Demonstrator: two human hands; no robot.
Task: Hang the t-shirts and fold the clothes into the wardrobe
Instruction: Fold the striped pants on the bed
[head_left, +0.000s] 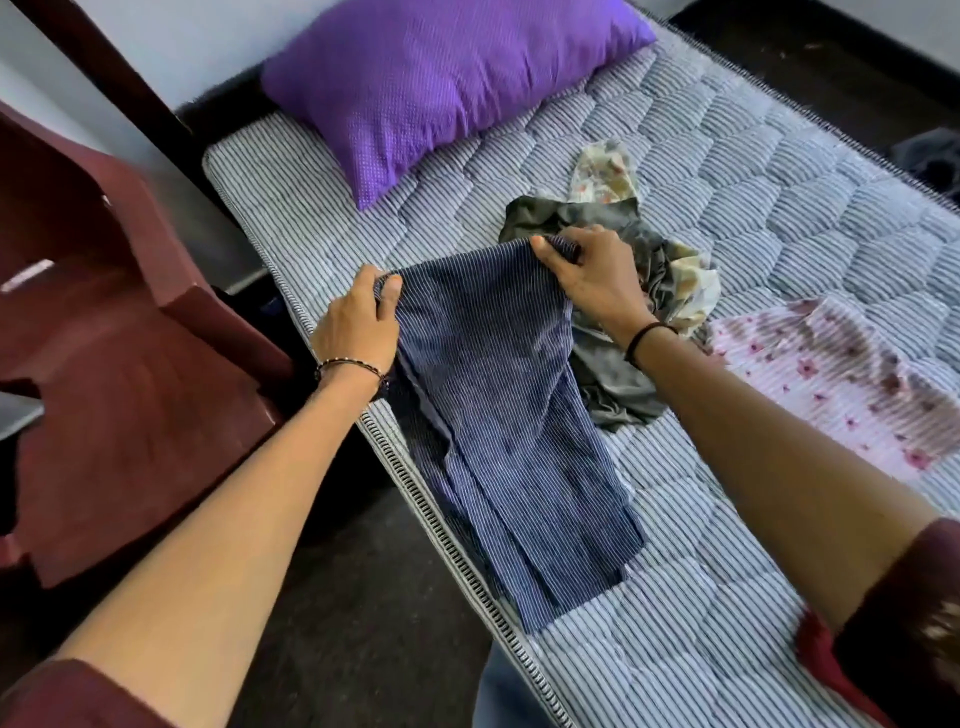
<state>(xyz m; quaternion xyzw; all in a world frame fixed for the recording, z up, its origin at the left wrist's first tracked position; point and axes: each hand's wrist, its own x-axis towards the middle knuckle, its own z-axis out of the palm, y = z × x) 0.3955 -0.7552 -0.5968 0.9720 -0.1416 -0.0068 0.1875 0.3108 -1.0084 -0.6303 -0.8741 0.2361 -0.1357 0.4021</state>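
A navy pinstriped garment (498, 415), shaped like trousers, hangs over the near edge of the striped mattress (779, 218). My left hand (358, 327) pinches its top left corner. My right hand (592, 275) grips the top right corner, so the waist edge is stretched between both hands. Behind my right hand lies a crumpled grey garment (613, 384) mixed with a pale floral cloth (605, 171). A pink flowered garment (841, 374) is spread out to the right.
A purple pillow (441, 88) rests at the head of the mattress. A dark red wooden piece of furniture (119, 332) stands left of the bed. Dark floor (363, 597) lies below the mattress edge. Another dark cloth (930, 156) lies on the floor at far right.
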